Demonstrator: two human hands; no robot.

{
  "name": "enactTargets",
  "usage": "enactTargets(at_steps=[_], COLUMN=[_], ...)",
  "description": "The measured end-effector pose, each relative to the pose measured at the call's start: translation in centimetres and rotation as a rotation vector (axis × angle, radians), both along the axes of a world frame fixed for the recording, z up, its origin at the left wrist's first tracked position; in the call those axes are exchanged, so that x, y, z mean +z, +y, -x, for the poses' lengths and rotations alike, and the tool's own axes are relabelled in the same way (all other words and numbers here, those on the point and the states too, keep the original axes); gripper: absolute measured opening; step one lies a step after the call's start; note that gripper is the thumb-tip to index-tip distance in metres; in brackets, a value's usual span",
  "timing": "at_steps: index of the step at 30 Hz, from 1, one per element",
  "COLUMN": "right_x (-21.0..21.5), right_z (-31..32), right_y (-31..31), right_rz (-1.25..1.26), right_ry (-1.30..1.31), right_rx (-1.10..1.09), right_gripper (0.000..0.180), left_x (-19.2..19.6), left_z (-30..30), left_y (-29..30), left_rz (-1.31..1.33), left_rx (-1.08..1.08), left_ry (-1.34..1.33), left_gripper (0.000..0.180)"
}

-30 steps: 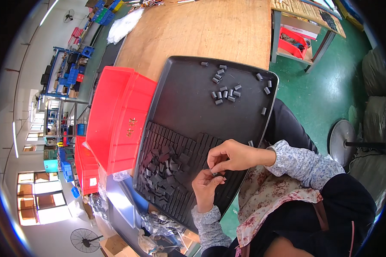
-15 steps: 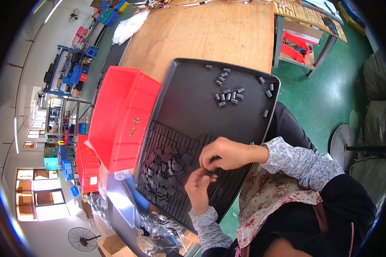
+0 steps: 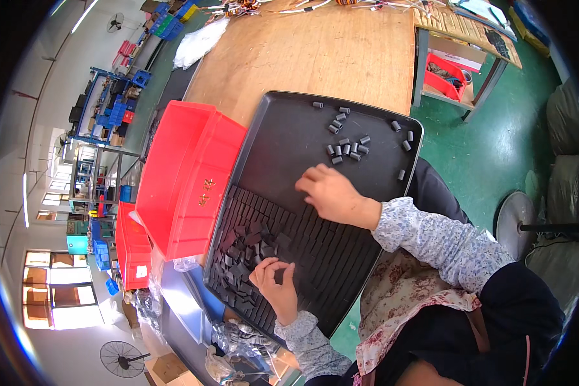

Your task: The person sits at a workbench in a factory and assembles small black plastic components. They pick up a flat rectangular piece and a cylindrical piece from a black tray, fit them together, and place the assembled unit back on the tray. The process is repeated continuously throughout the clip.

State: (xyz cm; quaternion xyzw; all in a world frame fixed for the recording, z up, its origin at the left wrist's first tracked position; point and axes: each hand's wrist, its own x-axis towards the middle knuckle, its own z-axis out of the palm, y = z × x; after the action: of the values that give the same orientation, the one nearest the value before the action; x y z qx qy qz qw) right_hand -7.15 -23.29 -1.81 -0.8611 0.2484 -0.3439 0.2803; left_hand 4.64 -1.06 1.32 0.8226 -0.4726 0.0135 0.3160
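Observation:
A large black tray (image 3: pixel 264 154) lies in front of me. Its near part carries tight rows of flat dark strips (image 3: pixel 341 251), with a loose heap of small dark rectangular pieces (image 3: pixel 238 257) at the left. Over the right edge of that heap is my left hand (image 3: pixel 275 286), thumb and index finger curled together in a pinch; anything between the tips is too small to make out. My right hand (image 3: pixel 334 195) is at the far end of the rows, fingers bent and close together, their tips partly hidden. Several short dark grey tubes (image 3: pixel 347 149) lie in the tray's far part.
A red plastic bin (image 3: pixel 186 174) stands against the tray's left side, with another red bin (image 3: pixel 132 248) beyond it. Behind the tray stretches a wooden tabletop (image 3: pixel 315 51). Wires lie along its far edge. A pedestal fan base (image 3: pixel 514 215) stands on the green floor at right.
My hands were close together over the rows and have parted. The right moved away from me to the rows' far end; the left moved left over the heap.

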Motion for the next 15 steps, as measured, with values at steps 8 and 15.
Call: enactTargets(at_steps=[8, 15], right_x=[-0.1, 1.2], right_z=[4.5, 6.4], right_y=[-2.7, 0.1], right_rz=[0.093, -0.344], right_ry=[0.201, -0.118], right_rx=[-0.199, -0.013], right_gripper=[0.032, 0.028], left_x=[-0.4, -0.4], left_z=[2.5, 4.3], left_y=[-0.3, -1.4], left_rz=[0.133, 0.131], left_rx=[-0.04, -0.131], left_ry=[0.849, 0.989], left_gripper=[0.016, 0.024])
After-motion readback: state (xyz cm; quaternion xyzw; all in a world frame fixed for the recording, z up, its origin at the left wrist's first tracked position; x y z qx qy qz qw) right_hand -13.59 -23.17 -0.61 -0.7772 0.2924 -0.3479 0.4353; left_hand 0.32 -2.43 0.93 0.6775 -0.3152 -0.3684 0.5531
